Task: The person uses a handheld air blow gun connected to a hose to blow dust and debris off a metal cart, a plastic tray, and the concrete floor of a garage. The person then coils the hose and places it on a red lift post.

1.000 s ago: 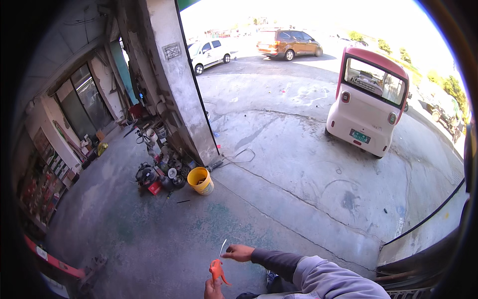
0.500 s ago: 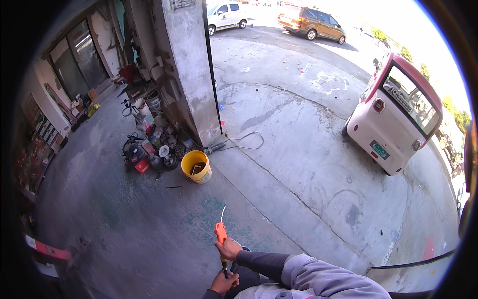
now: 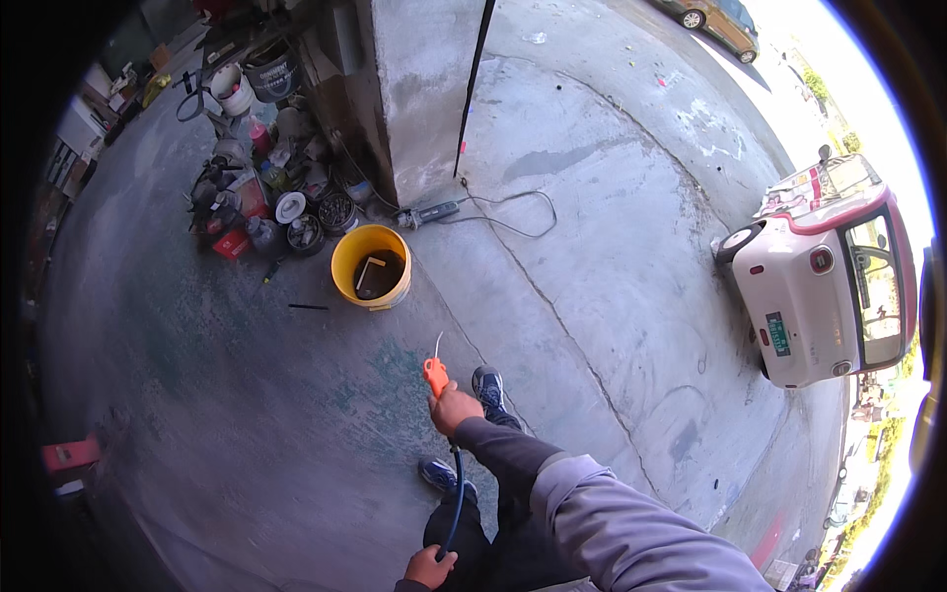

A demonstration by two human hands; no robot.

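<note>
An orange air blow gun with a thin, pale, bent nozzle points away from me. My right hand is closed around its handle. From below that hand a dark blue air hose runs down toward me. Lower down, my left hand grips this hose, with its fingers curled round it. Beyond the nozzle, to the left, stands a yellow bucket with dark contents and a pale bent piece inside. The gun is apart from the bucket.
A corded angle grinder lies by the concrete pillar, right of the bucket. Left of it are heaped bottles, cans and a red box. A small white and pink car stands at the right. My shoes are beside the hose.
My left hand has moved from just below the blow gun down along the hose, toward me. My right hand keeps its grip. The view has tipped downward, showing my feet.
</note>
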